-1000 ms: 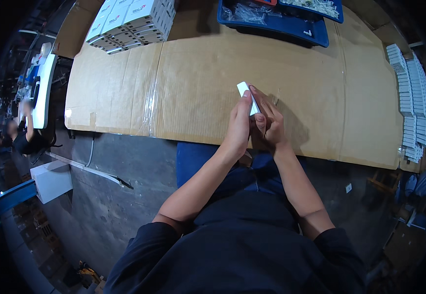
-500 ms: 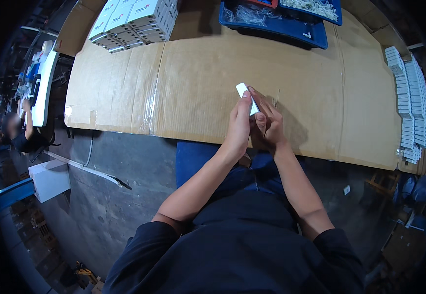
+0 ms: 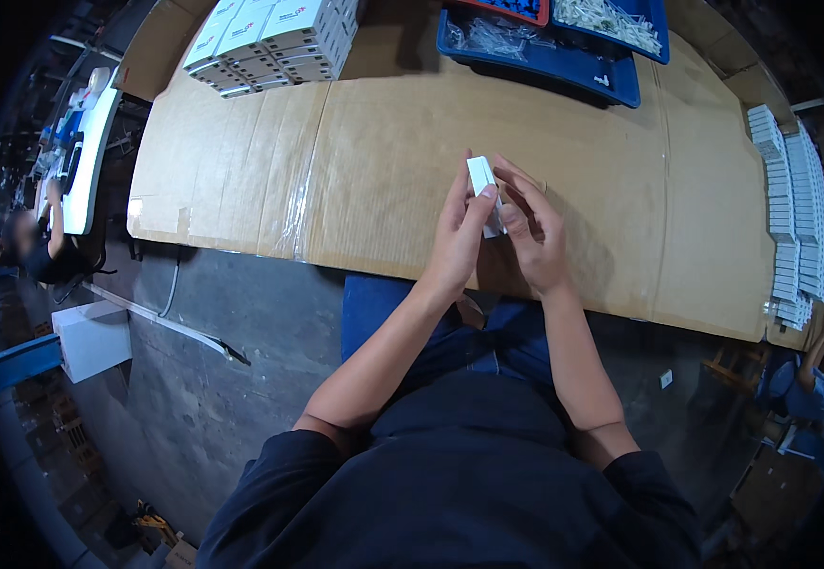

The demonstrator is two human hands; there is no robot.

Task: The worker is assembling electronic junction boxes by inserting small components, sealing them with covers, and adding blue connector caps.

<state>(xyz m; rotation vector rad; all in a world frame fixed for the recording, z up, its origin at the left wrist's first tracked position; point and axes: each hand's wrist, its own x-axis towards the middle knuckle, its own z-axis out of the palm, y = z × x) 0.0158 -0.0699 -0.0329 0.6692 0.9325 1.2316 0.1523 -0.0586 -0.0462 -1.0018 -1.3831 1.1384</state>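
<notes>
Box was held over cardboard, pinched in left hand, thumb on it. Right hand curled beside it, fingers apart; could not tell if it gripped. Box looked light and stiff, maybe slick; long sides looked best to hold.

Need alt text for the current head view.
A person's left hand grips a small white box, right hand cupped beside it, over a cardboard-covered table. Beyond sit stacked white boxes at left, blue trays at right.
</notes>
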